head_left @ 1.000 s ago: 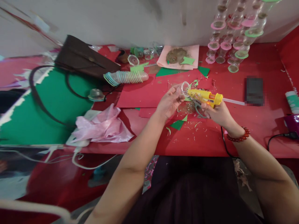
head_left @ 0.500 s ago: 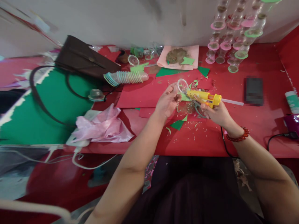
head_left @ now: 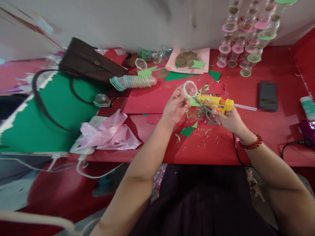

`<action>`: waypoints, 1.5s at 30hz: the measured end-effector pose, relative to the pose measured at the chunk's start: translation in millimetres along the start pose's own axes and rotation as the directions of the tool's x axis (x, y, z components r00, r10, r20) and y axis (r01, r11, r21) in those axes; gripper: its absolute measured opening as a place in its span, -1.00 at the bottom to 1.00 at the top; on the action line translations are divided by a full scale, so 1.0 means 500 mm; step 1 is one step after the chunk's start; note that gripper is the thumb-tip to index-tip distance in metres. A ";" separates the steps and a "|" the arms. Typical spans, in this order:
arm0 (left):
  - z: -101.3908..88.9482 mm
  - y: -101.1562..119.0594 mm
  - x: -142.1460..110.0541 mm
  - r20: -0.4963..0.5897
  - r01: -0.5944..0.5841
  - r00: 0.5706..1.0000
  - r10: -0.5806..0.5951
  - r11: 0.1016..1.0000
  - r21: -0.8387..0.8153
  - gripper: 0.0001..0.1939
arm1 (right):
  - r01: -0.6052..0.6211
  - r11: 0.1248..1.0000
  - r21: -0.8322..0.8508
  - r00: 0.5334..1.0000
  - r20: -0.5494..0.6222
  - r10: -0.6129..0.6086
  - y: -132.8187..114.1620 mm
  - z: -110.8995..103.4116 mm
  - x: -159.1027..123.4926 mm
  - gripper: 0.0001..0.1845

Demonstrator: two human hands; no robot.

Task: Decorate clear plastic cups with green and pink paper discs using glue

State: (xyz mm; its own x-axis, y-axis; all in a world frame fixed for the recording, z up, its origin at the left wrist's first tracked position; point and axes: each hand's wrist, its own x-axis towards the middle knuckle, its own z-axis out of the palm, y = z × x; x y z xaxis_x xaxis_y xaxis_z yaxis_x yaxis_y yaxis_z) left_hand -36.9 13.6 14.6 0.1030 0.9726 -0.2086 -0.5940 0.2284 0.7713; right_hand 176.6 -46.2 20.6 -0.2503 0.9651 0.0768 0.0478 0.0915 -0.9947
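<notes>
My left hand (head_left: 175,106) pinches a small clear plastic cup (head_left: 190,88), held tilted above the red table (head_left: 246,131) with its mouth turned toward me. My right hand (head_left: 227,120) grips a yellow glue gun (head_left: 215,102) with an orange light on its side; its nozzle points left and touches the cup's lower rim. A clear glue stick pokes out of the gun's back end. Grey scissors (head_left: 209,115) lie on the table under the gun, among green paper scraps (head_left: 187,131).
A stack of clear cups (head_left: 133,81) lies on its side at the back. Strings of cups with pink and green rims (head_left: 246,36) hang at the right. A brown bag (head_left: 88,60), green sheet (head_left: 49,111), pink plastic bag (head_left: 108,132) and dark phone (head_left: 267,95) surround the work area.
My left hand has turned the cup and lifted it slightly left, so its mouth now faces me. The glue gun has stayed almost still.
</notes>
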 end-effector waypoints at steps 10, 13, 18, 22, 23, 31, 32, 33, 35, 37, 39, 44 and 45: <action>0.006 0.005 -0.002 -0.037 0.010 0.999 -0.011 0.999 -0.031 -0.63 | 0.007 1.000 -0.030 0.999 -0.051 -0.008 -0.013 0.001 -0.001 -0.51; 0.001 0.003 0.000 -0.013 -0.002 1.000 0.002 1.000 -0.004 -0.66 | -0.012 1.000 -0.023 0.999 -0.035 0.011 -0.011 0.000 0.001 -0.53; 0.002 0.006 -0.003 0.002 -0.003 1.000 0.003 1.000 -0.005 -0.67 | -0.022 0.999 -0.023 0.999 -0.040 0.021 -0.007 -0.003 0.001 -0.60; 0.007 0.008 -0.006 -0.014 0.003 1.000 -0.003 1.000 -0.024 -0.55 | -0.010 1.000 -0.016 1.000 -0.028 0.009 -0.007 -0.001 -0.001 -0.56; 0.008 0.008 -0.006 -0.023 0.003 1.000 -0.003 1.000 -0.024 -0.54 | -0.004 1.000 -0.011 1.000 -0.025 0.004 -0.007 0.000 -0.001 -0.54; 0.001 -0.005 -0.003 0.023 -0.024 0.999 0.023 0.999 0.044 -0.64 | -0.002 1.000 0.026 1.000 -0.014 0.002 -0.009 0.009 -0.005 -0.53; 0.001 -0.007 -0.002 0.032 -0.027 0.999 0.025 0.998 0.053 -0.68 | 0.000 1.000 0.032 1.000 -0.015 0.001 -0.008 0.009 -0.005 -0.52; 0.000 -0.008 -0.002 0.035 -0.029 0.999 0.027 0.998 0.062 -0.71 | 0.001 0.999 0.037 1.000 -0.014 0.000 -0.006 0.010 -0.005 -0.51; 0.000 -0.010 -0.002 0.031 -0.033 0.999 0.030 0.996 0.082 -0.75 | 0.002 0.999 0.047 1.000 -0.011 -0.002 -0.004 0.010 -0.005 -0.48; 0.001 -0.012 -0.002 0.029 -0.039 0.999 0.036 0.995 0.090 -0.77 | -0.001 0.999 0.045 1.000 -0.012 0.001 -0.002 0.010 -0.005 -0.47; 0.001 -0.013 -0.003 0.040 -0.048 0.998 0.045 0.995 0.086 -0.80 | 0.004 0.999 0.043 1.000 -0.018 -0.003 -0.003 0.009 -0.004 -0.48; -0.004 -0.011 -0.001 0.055 -0.054 0.997 0.050 0.995 0.082 -0.79 | -0.001 0.999 0.040 1.000 -0.027 0.002 -0.005 0.008 -0.004 -0.52; -0.004 -0.010 -0.001 0.047 -0.055 0.998 0.052 0.995 0.082 -0.78 | -0.006 0.999 0.042 1.000 -0.028 0.007 -0.004 0.008 -0.004 -0.52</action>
State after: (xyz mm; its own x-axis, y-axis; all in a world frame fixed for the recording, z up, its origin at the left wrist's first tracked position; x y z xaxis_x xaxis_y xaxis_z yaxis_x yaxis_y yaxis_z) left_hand -35.6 11.8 9.6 0.1091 0.9841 -0.1402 -0.5316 0.1769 0.8283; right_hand 173.2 -49.1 22.2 -0.2226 0.9723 0.0716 0.0090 0.0755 -0.9971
